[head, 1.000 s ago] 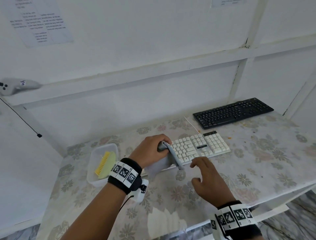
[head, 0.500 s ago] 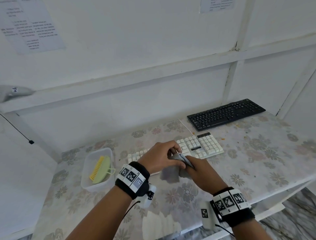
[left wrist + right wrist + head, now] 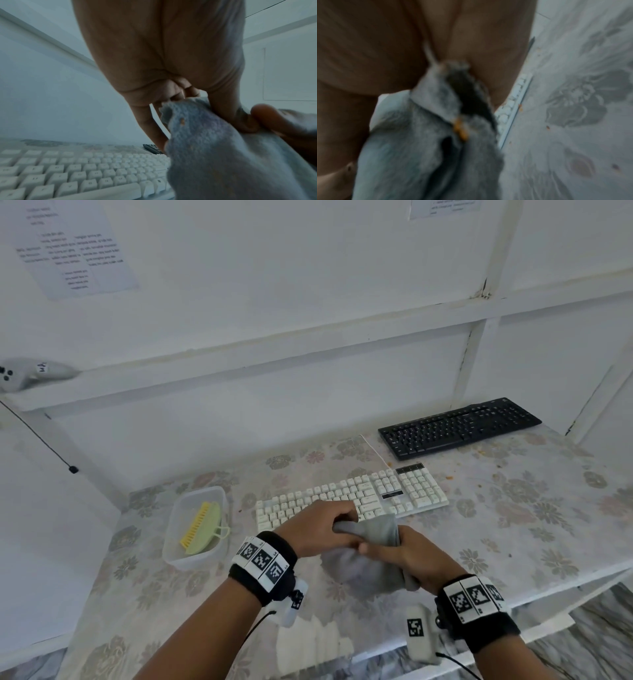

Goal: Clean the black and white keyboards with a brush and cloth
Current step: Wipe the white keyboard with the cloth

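We held the cloth (image 3: 368,559) above the table's (image 3: 513,525) near edge, just in front of the white keyboard (image 3: 352,498). The left hand (image 3: 315,529) gripped one bunched end with curled fingers; the right hand (image 3: 411,556) was curled round the other end. The cloth was grey, soft and limp, with a fine nap; we judged it light, easy to fold, and best taken by a gathered edge. Orange crumbs clung to its weave in both wrist views.

The white keyboard was rigid plastic with raised, rounded keycaps. The black keyboard (image 3: 459,429) lay further back on the right, flatter in profile. We judged both stiff enough to wipe with moderate pressure. The brush (image 3: 200,529), yellow bristles on a green body, lay in a translucent tub (image 3: 205,559) to the left. The table covering was a smooth floral sheet with scattered orange specks.
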